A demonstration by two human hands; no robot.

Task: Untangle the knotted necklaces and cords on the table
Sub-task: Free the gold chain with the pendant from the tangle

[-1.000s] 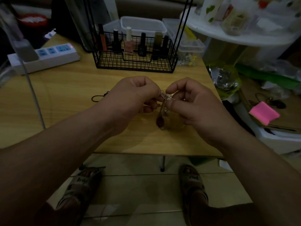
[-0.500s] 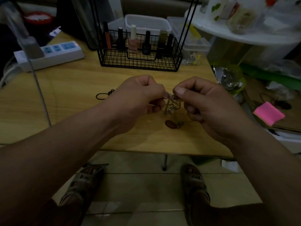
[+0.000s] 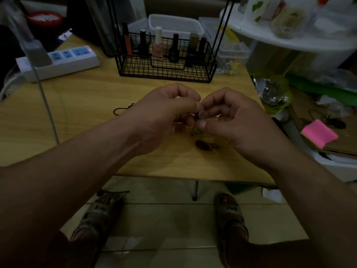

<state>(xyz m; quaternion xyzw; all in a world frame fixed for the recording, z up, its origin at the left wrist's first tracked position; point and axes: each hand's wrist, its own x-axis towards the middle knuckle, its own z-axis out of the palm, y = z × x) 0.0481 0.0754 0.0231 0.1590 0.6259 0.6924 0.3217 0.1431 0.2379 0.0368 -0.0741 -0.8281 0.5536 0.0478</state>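
Over the middle of the wooden table (image 3: pixel 87 105), my left hand (image 3: pixel 164 115) and my right hand (image 3: pixel 233 120) meet, and both pinch a small tangle of silver necklace chain (image 3: pixel 199 118) between thumb and fingers. Part of the chain hangs down toward the table. Its dark red pendant (image 3: pixel 201 145) lies on the wood just below my hands. A thin black cord (image 3: pixel 121 109) with a loop lies on the table to the left, partly hidden behind my left hand.
A black wire basket (image 3: pixel 166 68) with nail polish bottles stands at the back. A white power strip (image 3: pixel 58 62) lies at the back left, its cable running down the left side. Clutter and a pink pad (image 3: pixel 318 133) sit beyond the table's right edge.
The pendant, hanging from the chain a second ago, now lies on the table. My hands have stayed close together, with the fingers shifting along the tangle.
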